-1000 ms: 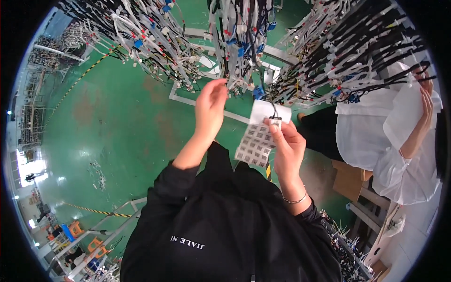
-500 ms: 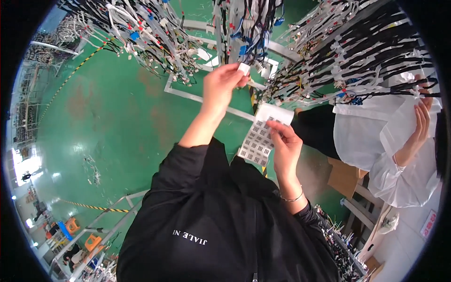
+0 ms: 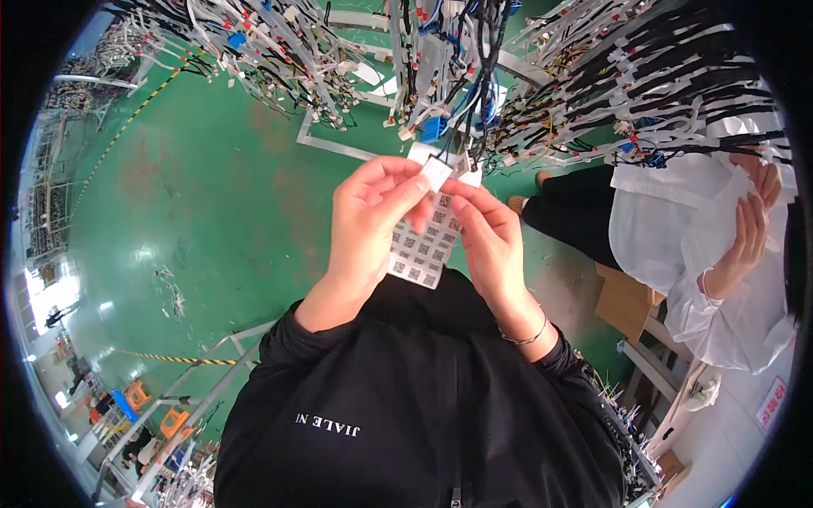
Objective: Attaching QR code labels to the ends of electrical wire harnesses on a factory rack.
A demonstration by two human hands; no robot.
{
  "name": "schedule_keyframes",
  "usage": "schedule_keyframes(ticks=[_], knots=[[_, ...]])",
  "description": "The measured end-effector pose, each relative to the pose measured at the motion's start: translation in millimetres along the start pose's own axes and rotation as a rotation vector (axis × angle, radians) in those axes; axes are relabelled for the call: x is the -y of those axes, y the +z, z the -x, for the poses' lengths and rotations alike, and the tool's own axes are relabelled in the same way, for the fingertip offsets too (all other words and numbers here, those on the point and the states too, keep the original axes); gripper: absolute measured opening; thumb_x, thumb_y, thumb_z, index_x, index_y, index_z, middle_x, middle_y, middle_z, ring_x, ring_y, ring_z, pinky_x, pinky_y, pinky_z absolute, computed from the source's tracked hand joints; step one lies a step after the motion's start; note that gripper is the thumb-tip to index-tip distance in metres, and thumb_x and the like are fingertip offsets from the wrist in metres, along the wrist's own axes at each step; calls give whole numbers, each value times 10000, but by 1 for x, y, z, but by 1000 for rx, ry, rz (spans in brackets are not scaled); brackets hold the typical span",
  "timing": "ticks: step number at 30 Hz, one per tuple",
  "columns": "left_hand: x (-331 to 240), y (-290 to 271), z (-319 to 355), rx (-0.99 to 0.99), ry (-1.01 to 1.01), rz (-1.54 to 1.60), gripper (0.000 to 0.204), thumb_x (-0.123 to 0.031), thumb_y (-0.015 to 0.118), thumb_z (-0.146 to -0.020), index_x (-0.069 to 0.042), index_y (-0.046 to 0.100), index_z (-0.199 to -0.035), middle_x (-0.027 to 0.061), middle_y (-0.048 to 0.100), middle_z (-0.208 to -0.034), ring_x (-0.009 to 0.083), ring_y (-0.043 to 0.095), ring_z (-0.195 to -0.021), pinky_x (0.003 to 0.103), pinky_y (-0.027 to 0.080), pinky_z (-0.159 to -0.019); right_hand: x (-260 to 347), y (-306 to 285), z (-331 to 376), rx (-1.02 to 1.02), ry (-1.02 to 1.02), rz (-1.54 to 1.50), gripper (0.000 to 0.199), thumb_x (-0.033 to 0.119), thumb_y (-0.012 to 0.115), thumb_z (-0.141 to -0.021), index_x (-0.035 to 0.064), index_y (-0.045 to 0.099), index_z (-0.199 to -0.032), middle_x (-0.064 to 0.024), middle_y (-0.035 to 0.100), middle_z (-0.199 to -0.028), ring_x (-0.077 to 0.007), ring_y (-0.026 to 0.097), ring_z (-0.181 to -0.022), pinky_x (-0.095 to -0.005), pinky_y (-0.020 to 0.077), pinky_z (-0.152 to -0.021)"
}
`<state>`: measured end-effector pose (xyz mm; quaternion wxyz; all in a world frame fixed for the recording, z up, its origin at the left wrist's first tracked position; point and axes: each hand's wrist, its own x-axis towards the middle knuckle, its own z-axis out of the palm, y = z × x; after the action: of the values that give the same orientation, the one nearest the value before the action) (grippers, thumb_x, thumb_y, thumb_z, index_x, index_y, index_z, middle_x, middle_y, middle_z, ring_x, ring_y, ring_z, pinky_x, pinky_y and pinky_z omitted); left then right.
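Between thumb and fingers, my left hand (image 3: 368, 224) pinches a white plastic connector (image 3: 436, 173) with black wires running up from it. My right hand (image 3: 491, 241) is closed right beside the connector, its thumb and fingertips on a sheet of square code labels (image 3: 417, 254). That sheet hangs below and behind both hands, its upper part partly covered by fingers. Whether the right fingertips also touch the connector cannot be told. Just beyond my hands, a blue connector (image 3: 433, 129) hangs in the nearest wire bundle.
Wire harnesses (image 3: 593, 93) hang in thick bundles across the far side over a metal frame (image 3: 334, 147). On the right stands a co-worker in a white smock (image 3: 656, 220), beside a cardboard box (image 3: 625, 296). Green floor (image 3: 195, 195) spreads to the left.
My left hand has drawn the connector nearer and its wires now stretch down. My right hand has brought the label sheet left, up against the connector.
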<state>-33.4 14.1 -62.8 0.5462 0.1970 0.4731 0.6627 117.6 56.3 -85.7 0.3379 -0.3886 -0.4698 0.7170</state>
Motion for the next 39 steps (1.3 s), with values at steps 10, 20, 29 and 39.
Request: schedule_keyframes(ticks=[10, 20, 29, 39], knots=[[-17, 20, 33, -214, 662, -1059, 220, -56, 746, -809, -10, 635, -993, 62, 615, -847, 93, 563, -663, 222, 409, -549, 13, 1, 10, -113, 6, -288, 133, 101, 660, -927, -21, 697, -965, 22, 666, -867, -30, 556, -789, -182, 426, -718], [2, 15, 29, -73, 421, -455, 188, 82, 611, -888, 40, 590, -1070, 65, 624, -979, 85, 586, -815, 219, 475, -718, 13, -13, 22, -36, 104, -508, 191, 100, 575, -973, -43, 657, -1070, -84, 701, -999, -128, 653, -895, -259, 514, -798], [5, 24, 24, -108, 779, -924, 223, 72, 694, -782, -31, 691, -981, 91, 595, -1029, 206, 597, -859, 285, 479, -693, 7, -14, 16, -139, -39, -419, 126, 64, 650, -923, -29, 715, -977, -23, 637, -1051, -59, 573, -828, -183, 432, -712], [-2, 33, 23, -80, 1011, -1459, 236, -66, 796, -659, -92, 721, -881, -1, 616, -868, 241, 536, -841, 363, 430, -740, 10, -14, 20, -141, -149, -295, 145, 68, 650, -927, -39, 705, -1007, -13, 618, -996, -55, 521, -860, -193, 404, -742]])
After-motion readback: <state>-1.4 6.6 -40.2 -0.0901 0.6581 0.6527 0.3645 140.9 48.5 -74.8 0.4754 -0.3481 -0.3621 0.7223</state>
